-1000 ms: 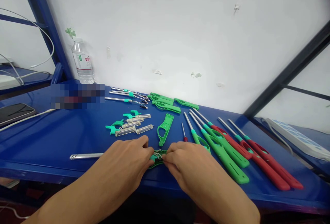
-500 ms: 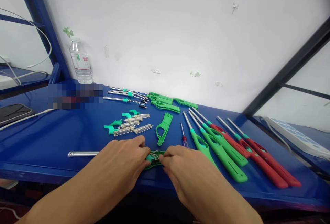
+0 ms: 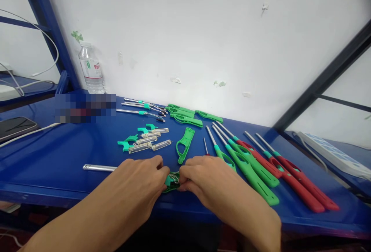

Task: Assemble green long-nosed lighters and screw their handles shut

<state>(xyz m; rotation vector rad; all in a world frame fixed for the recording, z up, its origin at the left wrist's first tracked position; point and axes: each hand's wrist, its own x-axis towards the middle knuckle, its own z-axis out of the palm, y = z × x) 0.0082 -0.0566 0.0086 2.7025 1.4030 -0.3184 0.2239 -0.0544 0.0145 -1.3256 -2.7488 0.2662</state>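
Observation:
Near the front edge of the blue table, a green lighter shell half lies between my hands, with wires and a teal part showing in it. My left hand is closed on the shell's left end, by the teal part. A metal tube sticks out to the left from under that hand. My right hand pinches the right end of the shell, its fingertips at the wires. Just behind the hands lies a loose green shell half. The screwdriver is partly hidden behind my right hand.
Clear fuel tanks and teal triggers lie left of centre. Metal tubes with wires and green shells are at the back. Green and red lighters lie right. A bottle and phone are left.
The metal tube and the shell have shifted slightly, the tube's tip moving right and up. My right hand has moved slightly left and turned, now covering the screwdriver's handle.

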